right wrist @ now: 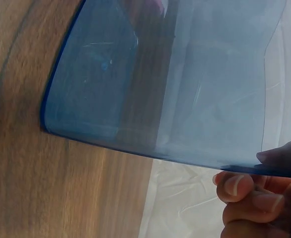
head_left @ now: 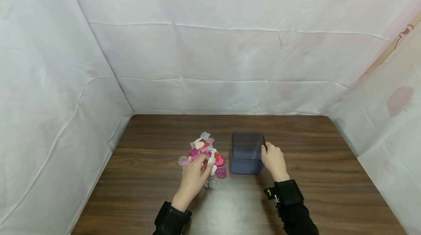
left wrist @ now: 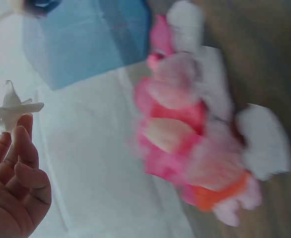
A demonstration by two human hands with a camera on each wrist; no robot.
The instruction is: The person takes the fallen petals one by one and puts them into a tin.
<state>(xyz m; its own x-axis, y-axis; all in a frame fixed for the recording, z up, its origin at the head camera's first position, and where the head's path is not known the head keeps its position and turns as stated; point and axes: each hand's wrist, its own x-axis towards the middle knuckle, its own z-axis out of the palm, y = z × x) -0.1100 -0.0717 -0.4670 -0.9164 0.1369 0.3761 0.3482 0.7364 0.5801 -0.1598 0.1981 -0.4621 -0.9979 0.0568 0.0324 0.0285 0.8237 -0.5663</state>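
In the head view a loose pile of fabric-like flower petals (head_left: 200,149), pink, red, white and lilac, lies on the table. Over the near side of this heap is my left hand (head_left: 192,179); its thumb and fingertips pinch white petals (left wrist: 17,109), seen clearly in the left wrist view. To the right of the pile stands a see-through blue-grey plastic box (head_left: 246,166). My right hand (head_left: 275,160) grips the box's right wall at the rim, thumb on one side and curled fingers on the other, as the right wrist view shows. I see no petals inside the box.
The brown wood-grain table (head_left: 138,180) carries the pile and the box. White cloth (head_left: 230,56) hangs behind the table and along both sides. A few pale, translucent petals (head_left: 213,184) lie apart at the pile's near edge.
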